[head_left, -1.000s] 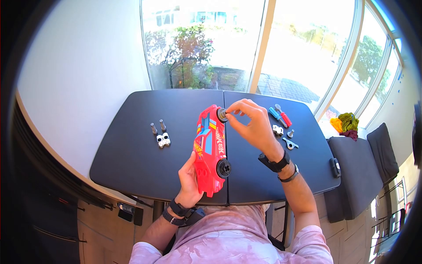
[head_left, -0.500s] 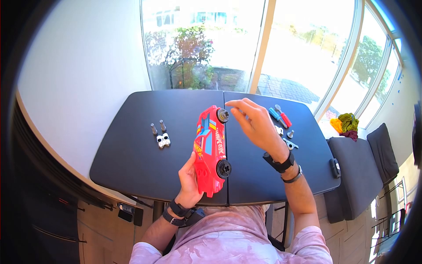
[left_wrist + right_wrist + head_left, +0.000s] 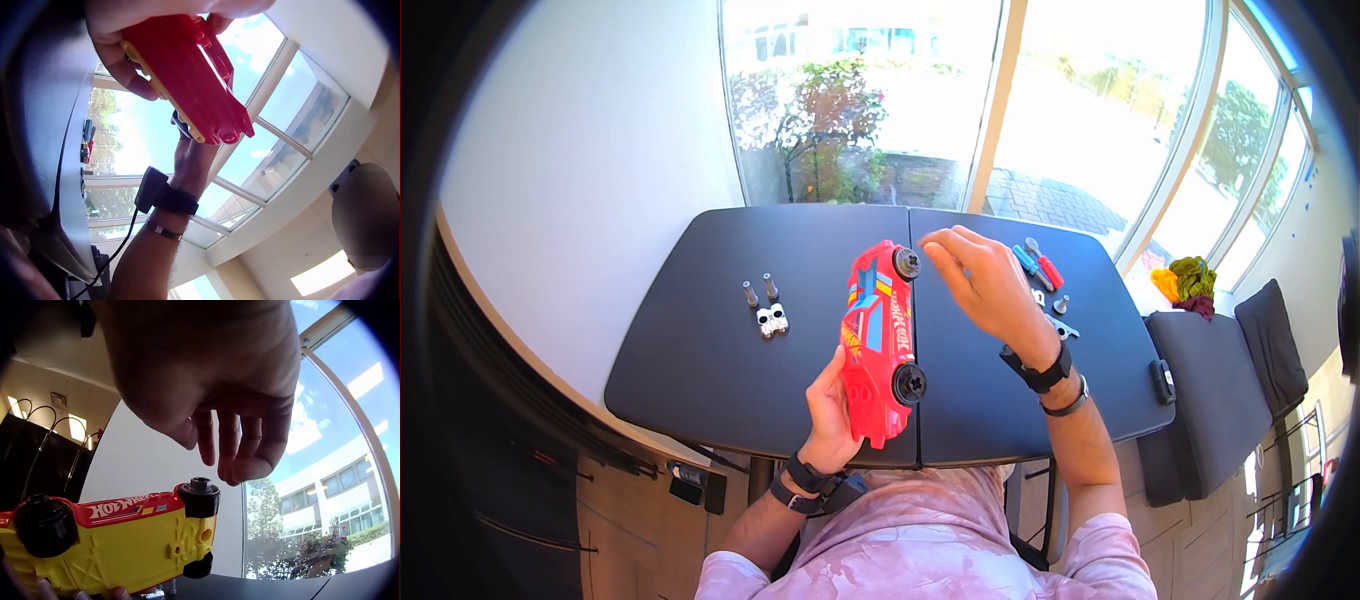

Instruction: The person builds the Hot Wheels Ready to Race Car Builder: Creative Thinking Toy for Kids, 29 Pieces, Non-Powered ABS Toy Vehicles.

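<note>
The toy car with a glossy red plastic body (image 3: 878, 335) is held up above the black flat-topped desk (image 3: 680, 385) by the left hand (image 3: 830, 420), its thumb against the red body and its other fingers curled onto the moulded yellow plastic underside (image 3: 137, 547); the right hand (image 3: 985, 280) has its fingers slightly bent, pinching nothing, just beside and apart from the grey bolt head (image 3: 200, 483) on a round black wheel (image 3: 203, 505); a second round black wheel (image 3: 909, 383) sits nearer the left fingers; the car looks hollow, so probably light for one hand, stiff enough not to give under a firm squeeze and not very fragile; its shiny red panels may slide under dry fingertips, whereas the ridged underside should offer better bite; the wheels may turn, making them a poor hold; the left fingers grip one end, so the far end, near the right fingers, could tip if pressed; a hold nearer mid-body, thumb opposite fingers, would probably steady it; the small, hard bolt head seems best taken at its rim, between fingertips.
</note>
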Demonstrator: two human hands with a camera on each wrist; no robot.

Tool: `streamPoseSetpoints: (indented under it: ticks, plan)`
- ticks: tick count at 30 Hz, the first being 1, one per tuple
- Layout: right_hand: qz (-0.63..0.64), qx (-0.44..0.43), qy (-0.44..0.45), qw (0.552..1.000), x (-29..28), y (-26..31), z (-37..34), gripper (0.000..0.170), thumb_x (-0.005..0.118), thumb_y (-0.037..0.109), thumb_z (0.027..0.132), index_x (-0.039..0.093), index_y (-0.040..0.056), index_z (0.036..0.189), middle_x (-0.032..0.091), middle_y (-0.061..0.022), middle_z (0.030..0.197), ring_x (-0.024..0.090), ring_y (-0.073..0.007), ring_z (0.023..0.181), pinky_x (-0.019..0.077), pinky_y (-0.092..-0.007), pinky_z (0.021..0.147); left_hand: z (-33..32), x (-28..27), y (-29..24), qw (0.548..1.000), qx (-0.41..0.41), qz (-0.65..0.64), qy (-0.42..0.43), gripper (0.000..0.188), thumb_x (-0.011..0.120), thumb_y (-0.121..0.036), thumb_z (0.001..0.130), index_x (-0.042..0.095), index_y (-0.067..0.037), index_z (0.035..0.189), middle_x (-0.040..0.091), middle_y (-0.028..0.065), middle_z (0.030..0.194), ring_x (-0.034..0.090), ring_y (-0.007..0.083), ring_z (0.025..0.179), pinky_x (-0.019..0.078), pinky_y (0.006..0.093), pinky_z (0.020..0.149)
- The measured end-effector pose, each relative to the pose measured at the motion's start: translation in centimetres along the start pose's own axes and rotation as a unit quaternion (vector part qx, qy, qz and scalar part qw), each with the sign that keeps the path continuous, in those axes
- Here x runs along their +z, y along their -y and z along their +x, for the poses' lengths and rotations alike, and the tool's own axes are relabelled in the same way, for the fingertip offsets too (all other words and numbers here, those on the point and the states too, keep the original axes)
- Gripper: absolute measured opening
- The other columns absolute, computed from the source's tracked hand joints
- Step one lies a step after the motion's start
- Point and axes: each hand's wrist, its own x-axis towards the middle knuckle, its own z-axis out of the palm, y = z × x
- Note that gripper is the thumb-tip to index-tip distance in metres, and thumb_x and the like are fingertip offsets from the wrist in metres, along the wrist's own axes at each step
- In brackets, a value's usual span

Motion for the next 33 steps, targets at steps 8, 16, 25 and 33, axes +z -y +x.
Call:
streamPoseSetpoints:
  ticks: [8,16,25,33]
  plan:
    - [-0.014,-0.042,0.020,0.999,1.0,-1.2,0.1,0.020,0.077,0.012,0.103,0.075,0.0064,0.121,0.074,-0.0094,0.104,0.069,-0.0263,0.081,0.0572,-0.0402,0.076,0.0,0.0,0.0,1.000,-0.005,0.002,-0.006,0.060,0.049,-0.047,0.119,0.052,-0.003,0.159,0.071,0.0154,0.149,0.072,0.0272,0.132,0.0580,0.0458,0.112]
    - [-0.067,-0.045,0.003,0.997,1.1,-0.8,-0.2,0.017,0.076,0.018,0.104,0.070,0.0051,0.114,0.071,-0.0109,0.104,0.072,-0.0336,0.087,0.0561,-0.0448,0.076,-0.2,0.5,-0.1,1.000,-0.009,0.008,0.007,0.061,0.049,-0.047,0.119,0.051,-0.002,0.159,0.070,0.0162,0.148,0.073,0.0274,0.131,0.0587,0.0462,0.112]
    - [-0.040,0.002,0.033,0.999,0.6,-0.5,-0.2,0.035,0.080,0.024,0.104,0.071,0.0040,0.130,0.075,-0.0131,0.117,0.076,-0.0281,0.097,0.0576,-0.0443,0.075,-0.2,0.6,0.0,1.000,0.002,0.011,0.009,0.060,0.048,-0.047,0.120,0.051,-0.002,0.159,0.070,0.0158,0.149,0.073,0.0265,0.131,0.0590,0.0461,0.112]
    - [0.059,0.126,0.073,0.988,-0.5,-0.4,-0.9,0.061,0.078,0.053,0.104,0.077,-0.0028,0.081,0.065,-0.0112,0.061,0.059,-0.0175,0.051,0.0451,-0.0387,0.052,0.0,-0.2,0.4,1.000,0.007,0.008,-0.001,0.059,0.047,-0.048,0.120,0.051,-0.004,0.159,0.070,0.0141,0.148,0.073,0.0257,0.130,0.0591,0.0453,0.111]
